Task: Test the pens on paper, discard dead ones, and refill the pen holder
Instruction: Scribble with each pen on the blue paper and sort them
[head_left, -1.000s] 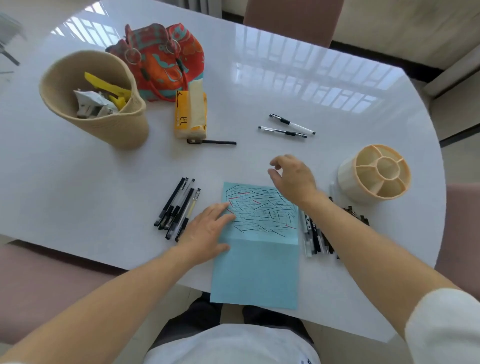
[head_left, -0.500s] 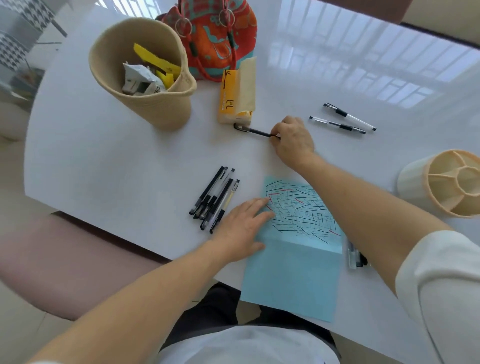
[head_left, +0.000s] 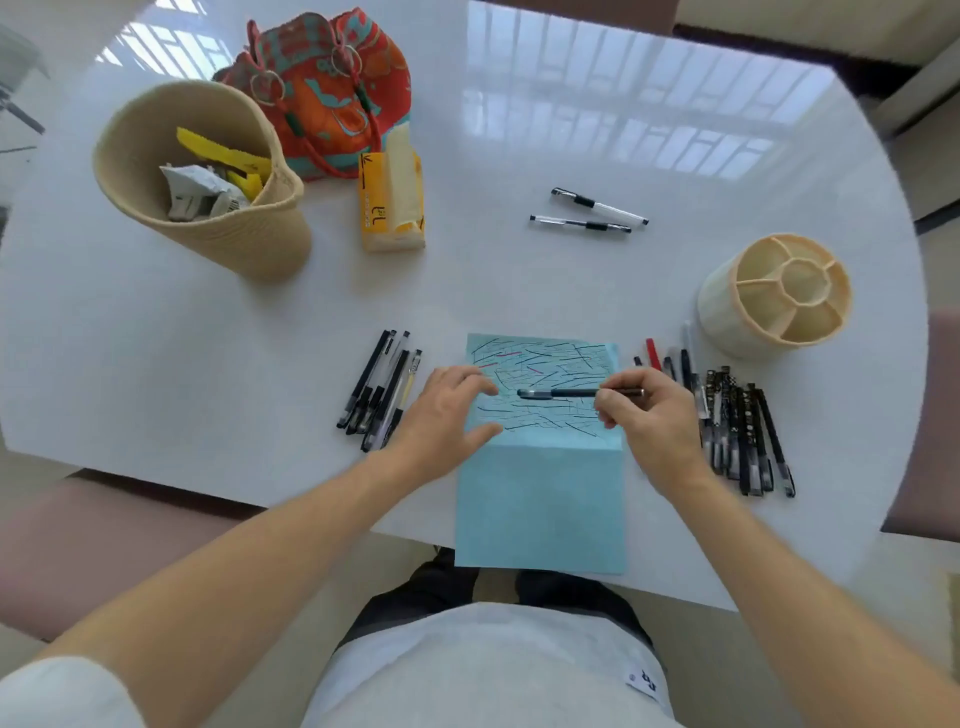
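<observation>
A light blue paper (head_left: 540, 499) covered with scribble lines lies at the table's near edge. My right hand (head_left: 649, 415) pinches a black pen (head_left: 558, 393) by one end, holding it level over the scribbles. My left hand (head_left: 447, 415) rests with spread fingers on the paper's left edge. Several black pens (head_left: 376, 389) lie left of the paper, and a larger batch of pens (head_left: 737, 426) lies to its right. Two more pens (head_left: 592, 213) lie farther back. The cream divided pen holder (head_left: 727, 306) stands empty at the right.
A woven beige basket (head_left: 244, 239) with crumpled paper and yellow scraps stands at the back left. Behind it are a red patterned bag (head_left: 332, 88) and a yellow tissue pack (head_left: 389, 202). The white table (head_left: 156, 338) has a curved right edge.
My right hand reached to the pen by the tissue pack, picked it up and brought it back over the paper. The left hand stayed on the paper's edge.
</observation>
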